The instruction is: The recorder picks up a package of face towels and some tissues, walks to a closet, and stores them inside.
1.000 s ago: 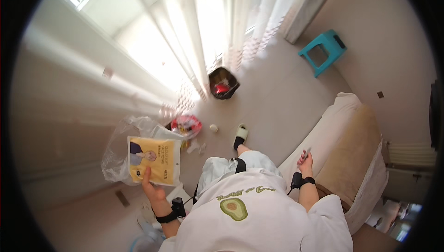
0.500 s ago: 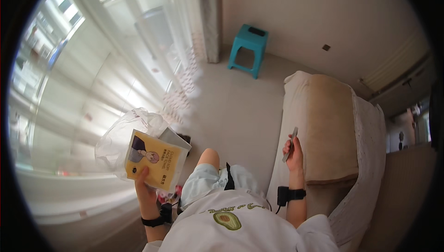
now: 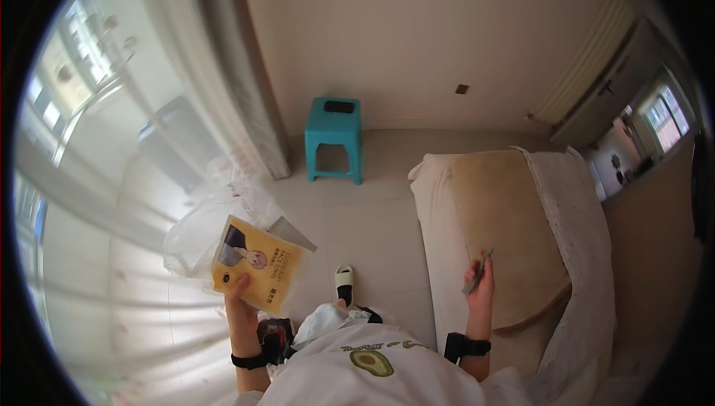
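My left hand (image 3: pixel 239 308) is closed round the lower edge of a yellow face-towel packet (image 3: pixel 262 266), its thumb across the front. The packet has a printed figure on it and is held tilted. Behind it, a grey flat piece (image 3: pixel 293 233) and a crumpled white plastic bag (image 3: pixel 195 235) show; whether my hand also grips them is hidden. Over the bed's side, my right hand (image 3: pixel 483 292) is closed on a small slim grey tool (image 3: pixel 474 281) with a narrow upper end. Its exact kind is too small to tell.
A blue plastic stool (image 3: pixel 333 130) with a black flat object (image 3: pixel 339 107) on it stands by the far wall. A bed (image 3: pixel 439 220) with a brown cover (image 3: pixel 499 212) lies to my right. Sheer curtains (image 3: pixel 149 205) hang at my left. A slippered foot (image 3: pixel 343 284) is ahead on the tiles.
My view has swung left to right, so the stool and bed appear shifted left and lower. A slippered foot has come into view. Both hands still hold their things; the grey tool's angle has changed.
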### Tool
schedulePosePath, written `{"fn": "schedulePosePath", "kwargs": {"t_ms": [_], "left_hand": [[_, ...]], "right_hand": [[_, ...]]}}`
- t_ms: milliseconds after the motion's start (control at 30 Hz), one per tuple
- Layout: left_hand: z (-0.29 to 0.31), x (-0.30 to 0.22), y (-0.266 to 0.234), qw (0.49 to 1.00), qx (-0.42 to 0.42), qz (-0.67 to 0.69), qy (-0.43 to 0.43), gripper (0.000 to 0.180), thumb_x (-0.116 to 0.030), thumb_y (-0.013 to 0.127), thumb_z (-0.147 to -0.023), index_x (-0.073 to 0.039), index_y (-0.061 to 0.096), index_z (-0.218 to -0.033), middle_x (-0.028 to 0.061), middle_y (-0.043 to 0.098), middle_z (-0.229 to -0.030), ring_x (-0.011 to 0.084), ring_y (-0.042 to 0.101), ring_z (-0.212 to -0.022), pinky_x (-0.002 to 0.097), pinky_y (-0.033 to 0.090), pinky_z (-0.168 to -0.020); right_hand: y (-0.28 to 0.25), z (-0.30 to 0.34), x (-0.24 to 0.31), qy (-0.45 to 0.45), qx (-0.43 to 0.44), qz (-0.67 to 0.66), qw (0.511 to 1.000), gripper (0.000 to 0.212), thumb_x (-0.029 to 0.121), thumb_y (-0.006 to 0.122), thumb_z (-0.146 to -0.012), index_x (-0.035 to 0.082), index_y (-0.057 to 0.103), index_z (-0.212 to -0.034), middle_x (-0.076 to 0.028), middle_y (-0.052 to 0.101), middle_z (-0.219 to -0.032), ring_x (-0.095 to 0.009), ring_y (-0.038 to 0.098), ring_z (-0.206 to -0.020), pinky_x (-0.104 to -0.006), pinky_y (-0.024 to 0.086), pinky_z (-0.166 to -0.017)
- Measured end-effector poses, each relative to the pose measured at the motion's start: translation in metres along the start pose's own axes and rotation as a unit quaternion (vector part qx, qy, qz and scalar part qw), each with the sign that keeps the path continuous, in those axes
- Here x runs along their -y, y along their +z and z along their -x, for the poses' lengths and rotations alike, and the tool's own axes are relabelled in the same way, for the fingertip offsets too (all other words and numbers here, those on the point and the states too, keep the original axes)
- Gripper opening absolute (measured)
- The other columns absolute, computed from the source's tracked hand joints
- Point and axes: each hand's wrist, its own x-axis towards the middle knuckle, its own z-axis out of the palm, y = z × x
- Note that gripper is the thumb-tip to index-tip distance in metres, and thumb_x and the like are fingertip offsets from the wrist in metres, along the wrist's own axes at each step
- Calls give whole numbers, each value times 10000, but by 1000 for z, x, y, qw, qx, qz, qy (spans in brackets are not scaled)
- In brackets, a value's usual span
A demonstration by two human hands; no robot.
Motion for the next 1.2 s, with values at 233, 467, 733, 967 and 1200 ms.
{"fn": "schedulePosePath", "kwargs": {"t_ms": [233,467,733,967,1200], "left_hand": [[-174,-4,112,993,73,-7,-97,470,-127,518,-780,-15,342,-1200,104,470,-1118,214,479,-1010,339,408,-836],[-297,32,226,980,139,-31,-141,490,-120,525,-775,-15,327,-1211,103,463,-1128,213,475,-1015,348,391,-856],[-375,66,299,983,107,-50,-143,478,-169,512,-795,-42,321,-1214,89,474,-1122,204,489,-996,340,404,-838],[-538,67,438,983,132,-37,-122,488,-165,518,-792,-43,318,-1220,90,463,-1139,209,477,-1017,352,396,-851],[-656,85,523,977,144,-36,-154,508,-109,536,-764,-34,321,-1218,91,462,-1138,212,473,-1019,341,389,-856]], "right_hand": [[143,-112,55,-78,87,61,991,303,148,422,-870,2,431,-1136,-90,562,-890,-112,524,-736,-219,423,-654],[200,-218,83,-102,60,104,988,310,158,382,-887,-2,408,-1151,-114,572,-898,-134,555,-741,-233,428,-652],[220,-335,106,-65,123,35,990,439,59,372,-836,8,261,-1259,-175,486,-1098,-201,524,-948,-267,421,-793],[321,-524,160,-48,120,16,991,485,14,394,-816,18,237,-1275,-195,463,-1124,-199,507,-976,-259,422,-804],[356,-646,169,-63,119,41,990,410,122,427,-846,23,311,-1227,-1,415,-703,-58,339,-480,-183,265,-465]]}}
